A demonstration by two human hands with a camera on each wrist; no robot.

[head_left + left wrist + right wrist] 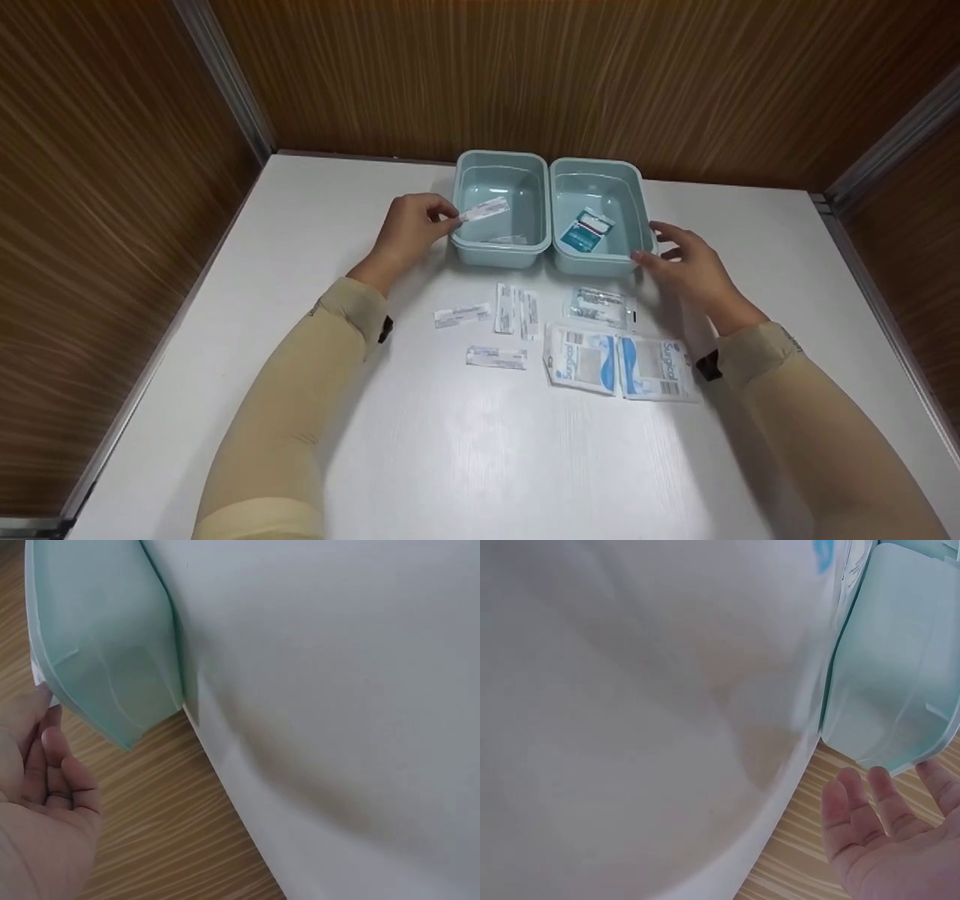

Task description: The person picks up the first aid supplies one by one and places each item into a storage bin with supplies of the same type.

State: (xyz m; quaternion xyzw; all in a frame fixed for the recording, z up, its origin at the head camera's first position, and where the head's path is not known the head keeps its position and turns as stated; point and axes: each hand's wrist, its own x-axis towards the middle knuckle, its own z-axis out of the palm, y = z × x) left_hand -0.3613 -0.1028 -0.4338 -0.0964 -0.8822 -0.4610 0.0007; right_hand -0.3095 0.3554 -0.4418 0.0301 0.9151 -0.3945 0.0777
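My left hand [411, 229] pinches one end of a wrapped adhesive bandage [487, 208] between thumb and fingers. The slim white strip hangs over the left light-green bin [501, 259]. On that bin's floor lies another white packet [508, 240]. In the left wrist view the bin wall hides most of the strip. My right hand [694, 274] touches the right-hand corner of the right green bin [596, 268], its fingers spread and fairly straight. Inside that bin are teal-and-white sachets [587, 231].
In front of the bins lie several wrapped strips [496, 358], a clear printed packet [601, 307] and two white-and-blue "Surgical" packets [658, 367]. The bins stand side by side near the back edge of the white table [480, 465]. Wood-grain panels [525, 82] close off the back and sides.
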